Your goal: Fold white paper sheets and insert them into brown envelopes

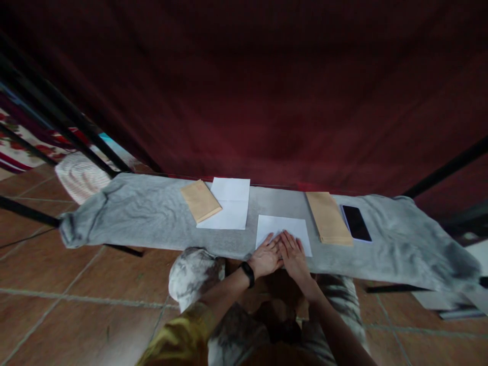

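Observation:
A white sheet of paper (281, 222), seemingly folded, lies near the front edge of the cloth-covered bench (152, 213). Flat on its near part rests my left hand (266, 257), a black band on the wrist. My right hand (294, 255) lies flat beside it, their fingertips meeting at the paper's middle. Fingers of both hands are stretched out and grip nothing. To the left, a larger white sheet with a crease (232, 206) is partly under a brown envelope (201, 200). On the right side is a stack of brown envelopes (328, 218).
A smartphone (356, 222) lies right of the envelope stack. Dark red curtain (244, 112) hangs directly behind the bench. Black metal bars (450, 168) stand at both ends. My knees are under the front edge, above a tiled floor (110, 305).

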Tool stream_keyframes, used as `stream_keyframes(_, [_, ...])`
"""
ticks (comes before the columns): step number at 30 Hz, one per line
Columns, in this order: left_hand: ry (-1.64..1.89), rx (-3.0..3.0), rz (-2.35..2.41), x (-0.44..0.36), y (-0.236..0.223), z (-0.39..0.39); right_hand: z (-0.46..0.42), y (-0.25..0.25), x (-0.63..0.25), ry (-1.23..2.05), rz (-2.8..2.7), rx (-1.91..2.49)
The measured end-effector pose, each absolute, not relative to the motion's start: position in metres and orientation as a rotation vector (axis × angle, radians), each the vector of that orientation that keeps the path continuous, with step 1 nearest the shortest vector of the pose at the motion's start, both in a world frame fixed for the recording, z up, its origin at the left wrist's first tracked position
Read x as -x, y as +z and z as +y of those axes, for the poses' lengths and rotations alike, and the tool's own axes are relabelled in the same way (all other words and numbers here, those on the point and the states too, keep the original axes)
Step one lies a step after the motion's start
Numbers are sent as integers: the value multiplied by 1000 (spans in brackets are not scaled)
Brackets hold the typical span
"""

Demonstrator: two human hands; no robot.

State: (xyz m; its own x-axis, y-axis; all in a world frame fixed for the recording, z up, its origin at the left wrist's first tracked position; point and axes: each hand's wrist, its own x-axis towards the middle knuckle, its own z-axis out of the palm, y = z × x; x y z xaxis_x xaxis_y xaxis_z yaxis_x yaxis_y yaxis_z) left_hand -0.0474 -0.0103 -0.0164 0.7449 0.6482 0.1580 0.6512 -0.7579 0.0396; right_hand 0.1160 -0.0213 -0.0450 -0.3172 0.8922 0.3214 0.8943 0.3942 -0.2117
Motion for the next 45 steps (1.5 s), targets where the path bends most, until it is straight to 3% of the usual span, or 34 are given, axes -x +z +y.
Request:
stream_keyframes(33, [-387,2790,-1363,80,-13,-38,-35,-39,-136,-174,-2034,1836])
stream_keyframes(39, [-402,2792,-1355,81,-14,-38,-22,-29,-113,32,-2179,1618])
stream_keyframes(45, [-411,2765,-1365,81,-13,-36,-40,-30,-116,30,-2241,1514])
